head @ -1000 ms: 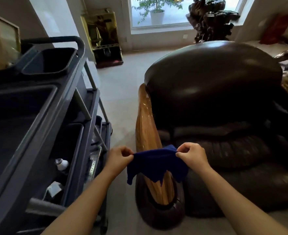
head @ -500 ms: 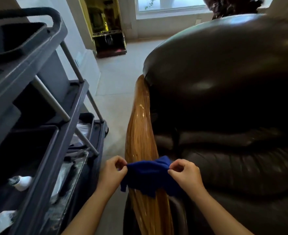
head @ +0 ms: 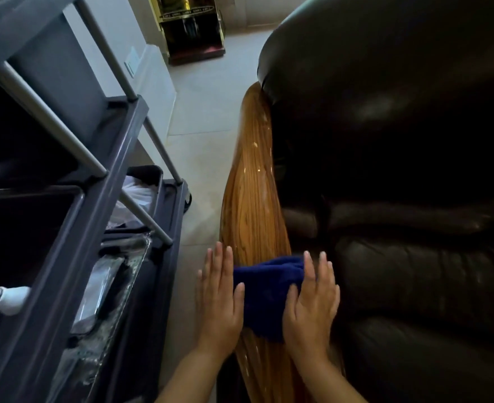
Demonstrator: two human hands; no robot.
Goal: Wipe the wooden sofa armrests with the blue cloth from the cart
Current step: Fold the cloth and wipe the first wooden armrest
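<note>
The blue cloth [head: 267,289] lies draped over the glossy wooden armrest [head: 251,199] of a dark leather sofa [head: 400,141], near the armrest's front end. My left hand [head: 221,301] presses flat on the cloth's left edge, fingers straight and pointing away from me. My right hand [head: 312,303] presses flat on its right edge, between the armrest and the seat cushion. Both palms pin the cloth against the wood. The grey cart [head: 100,181] stands close on the left.
The cart's shelves hold a white bottle [head: 7,298] and crumpled plastic bags [head: 135,196]. A narrow strip of pale tiled floor [head: 205,112] runs between the cart and the armrest. A gold-framed cabinet [head: 190,24] stands at the far end by the wall.
My hands went from pinching the cloth stretched above the armrest to lying flat on it. The cloth now rests on the wood. The view has moved closer and tilted down.
</note>
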